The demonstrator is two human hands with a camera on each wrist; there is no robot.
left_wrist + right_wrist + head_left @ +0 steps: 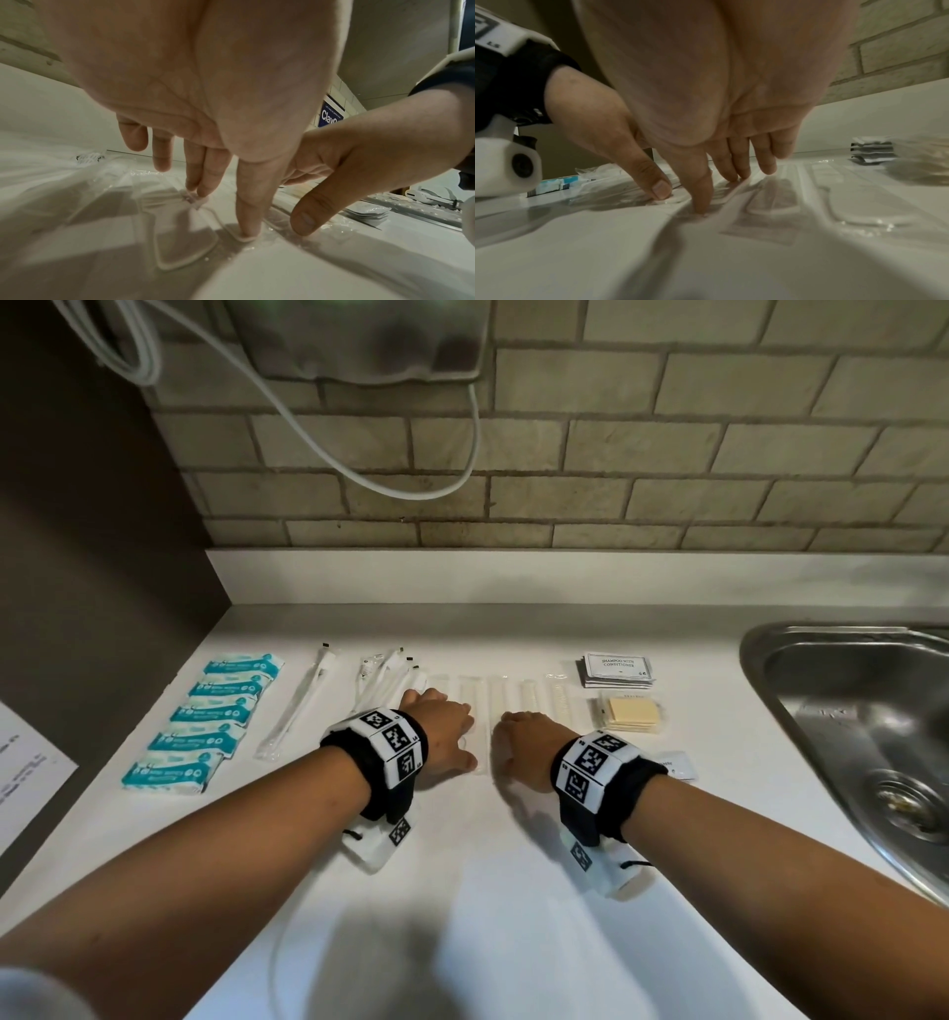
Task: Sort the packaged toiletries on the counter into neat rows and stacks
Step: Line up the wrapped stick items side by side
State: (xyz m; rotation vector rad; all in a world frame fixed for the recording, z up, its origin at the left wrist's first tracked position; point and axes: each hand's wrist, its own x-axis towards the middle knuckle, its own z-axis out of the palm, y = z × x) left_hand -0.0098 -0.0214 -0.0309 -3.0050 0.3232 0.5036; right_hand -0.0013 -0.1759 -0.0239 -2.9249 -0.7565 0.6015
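Observation:
Several clear-wrapped white combs (529,693) lie in a row at the middle of the white counter (513,891). My left hand (445,732) and right hand (524,743) lie side by side on this row, fingers straight. The left thumb (248,219) presses the end of one comb packet (185,243). The right thumb (702,194) presses the wrapper beside it, next to other comb packets (772,205). Teal packets (205,716) form a tidy column at left. Wrapped toothbrushes (303,706) lie beside them, with more (385,677) bunched near my left hand.
A stack of shampoo sachets (619,667) and a stack of cream squares (634,716) sit right of the combs. A small white sachet (678,765) lies by my right wrist. A steel sink (847,711) is at far right, the tiled wall (667,454) behind.

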